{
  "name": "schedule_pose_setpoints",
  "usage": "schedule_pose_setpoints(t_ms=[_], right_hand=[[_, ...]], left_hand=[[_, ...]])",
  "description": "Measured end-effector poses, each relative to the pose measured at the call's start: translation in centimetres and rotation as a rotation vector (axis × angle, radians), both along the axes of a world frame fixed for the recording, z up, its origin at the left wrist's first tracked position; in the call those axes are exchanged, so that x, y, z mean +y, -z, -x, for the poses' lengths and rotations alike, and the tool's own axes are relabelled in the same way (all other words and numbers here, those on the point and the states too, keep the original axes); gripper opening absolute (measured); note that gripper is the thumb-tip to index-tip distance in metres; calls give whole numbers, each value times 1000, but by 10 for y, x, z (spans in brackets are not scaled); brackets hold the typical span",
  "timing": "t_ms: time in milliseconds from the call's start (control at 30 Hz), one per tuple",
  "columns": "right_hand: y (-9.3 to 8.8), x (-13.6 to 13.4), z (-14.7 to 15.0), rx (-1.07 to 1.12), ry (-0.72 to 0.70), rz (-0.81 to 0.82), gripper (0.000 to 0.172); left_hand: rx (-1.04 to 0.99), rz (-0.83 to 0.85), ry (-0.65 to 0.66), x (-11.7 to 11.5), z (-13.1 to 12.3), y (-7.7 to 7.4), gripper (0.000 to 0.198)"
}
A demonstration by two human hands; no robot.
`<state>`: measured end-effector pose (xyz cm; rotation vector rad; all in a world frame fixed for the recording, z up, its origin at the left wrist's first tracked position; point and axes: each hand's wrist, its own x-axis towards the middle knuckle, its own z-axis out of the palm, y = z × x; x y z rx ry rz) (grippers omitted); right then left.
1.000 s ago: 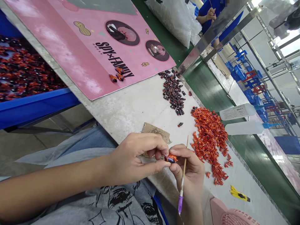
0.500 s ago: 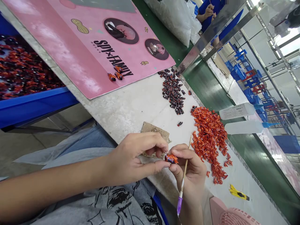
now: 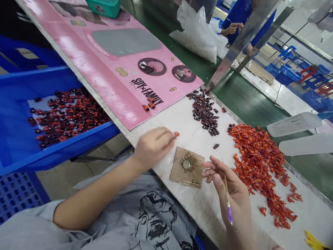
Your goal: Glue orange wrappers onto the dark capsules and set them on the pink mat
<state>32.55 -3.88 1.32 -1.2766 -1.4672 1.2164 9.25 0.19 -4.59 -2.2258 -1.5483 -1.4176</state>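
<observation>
Our left hand [image 3: 153, 146], blurred, has its fingertips at a tiny orange-wrapped piece [image 3: 177, 134]; we cannot tell if it pinches. The piece looks light and crinkly, best taken by its body. Our right hand [image 3: 231, 191] grips a thin wooden stick [image 3: 224, 173], its fingers spread.

Left hand [image 3: 153, 147] blurred; red bit [image 3: 177, 134] unclear.
</observation>
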Motion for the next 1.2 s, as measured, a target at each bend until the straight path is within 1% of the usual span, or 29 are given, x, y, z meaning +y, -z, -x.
schedule_pose_setpoints(t_ms=[67,100,167,200,233,300,367,400,467,533,600,667,733,833,900,967,1067,1200], right_hand=[[2,2,-1,-5,-9,-7,29],[2,2,-1,-5,-11,-15,29],[3,3,-1,1,-13,-41,29],[3,4,0,3,-10,-56,28],[2,3,1,2,-6,-75,27],[0,2,2,-16,17,-125,24],[-2,-1,3,-57,50,-199,19],[-3,-3,4,-79,61,-242,16],[-4,-5,5,-116,73,-323,12],[-3,-6,5,-147,72,-372,11],[-2,-7,6,-175,77,-389,11],[-2,-6,6,-188,84,-404,11],[-3,-7,6,-185,86,-445,11],[-6,-9,8,-194,46,-529,11],[-9,-11,11,-228,4,-581,13],[-11,-13,13,-290,-7,-632,15],[-12,-15,15,-415,36,-734,18],[-12,-18,14,-617,106,-827,22]], left_hand=[[97,90,-214,15,27,6,15],[118,153,-296,21,39,6,16],[97,277,-364,26,55,0,14],[44,323,-359,24,58,-5,13],[-40,362,-329,20,57,-12,14],[-276,425,-215,7,46,-26,20],[-509,515,-36,-6,27,-37,23],[-575,530,29,-11,17,-40,23],[-668,547,104,-15,-1,-44,19],[-779,585,139,-15,-12,-46,13],[-935,680,194,-16,-19,-48,9],[-1076,810,285,-21,-24,-53,7],[-1161,924,380,-29,-28,-59,7],[-1196,1002,474,-41,-37,-66,7],[-1191,1017,522,-45,-42,-68,8],[-1162,1002,551,-46,-47,-68,11],[-1037,915,526,-47,-53,-69,16],[-766,731,460,-50,-58,-70,17]])
